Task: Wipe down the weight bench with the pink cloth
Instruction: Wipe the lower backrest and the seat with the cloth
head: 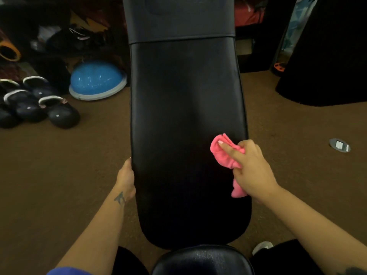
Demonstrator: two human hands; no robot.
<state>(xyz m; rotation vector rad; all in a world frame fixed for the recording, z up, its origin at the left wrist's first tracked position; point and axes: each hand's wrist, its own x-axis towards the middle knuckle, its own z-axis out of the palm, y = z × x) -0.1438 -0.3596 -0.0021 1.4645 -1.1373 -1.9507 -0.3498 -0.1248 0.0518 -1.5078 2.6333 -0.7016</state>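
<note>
The long black padded weight bench (184, 120) runs away from me down the middle of the view, with a smaller seat pad (202, 261) at the near end. My right hand (252, 167) grips the bunched pink cloth (220, 153) and presses it on the pad near its right edge, the index finger stretched out over the cloth. A tail of the cloth hangs below my palm. My left hand (126, 177) holds the bench's left edge, its fingers hidden under the pad's side.
Brown carpet (65, 167) surrounds the bench. At left lie a blue half-dome balance trainer (97, 80) and several dark weighted balls (63, 116). A large black shape (325, 56) stands at right, with a small metal floor plate (340, 145) and a white shoe (263, 247) nearby.
</note>
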